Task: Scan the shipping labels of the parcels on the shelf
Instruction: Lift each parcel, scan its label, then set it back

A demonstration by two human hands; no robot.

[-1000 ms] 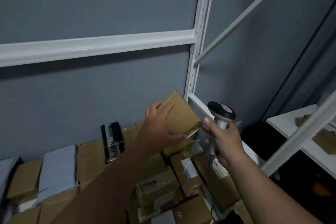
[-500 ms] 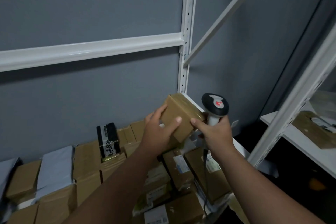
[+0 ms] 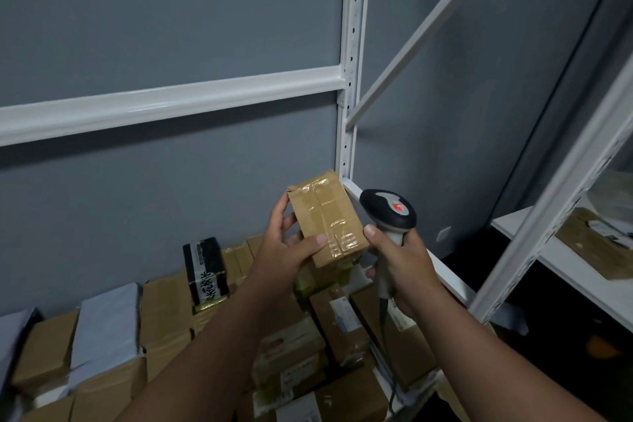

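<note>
My left hand (image 3: 284, 246) grips a small taped cardboard parcel (image 3: 327, 216), lifted above the shelf with its taped face toward me; no label shows on that face. My right hand (image 3: 400, 267) holds a grey and black barcode scanner (image 3: 388, 212) by its handle, right beside the parcel, and its thumb touches the parcel's lower right corner. Below lie several other parcels (image 3: 342, 322), some with white shipping labels facing up.
A black and white printed box (image 3: 205, 270) stands upright near the back wall. Grey mailer bags (image 3: 106, 329) lie among brown boxes on the left. White shelf uprights (image 3: 352, 78) and a diagonal brace frame the bay. Another shelf (image 3: 582, 270) at right carries a brown packet.
My left hand has turned the parcel so its taped face points at me and raised it slightly. The scanner has stayed close at its right side. My view has shifted rightward.
</note>
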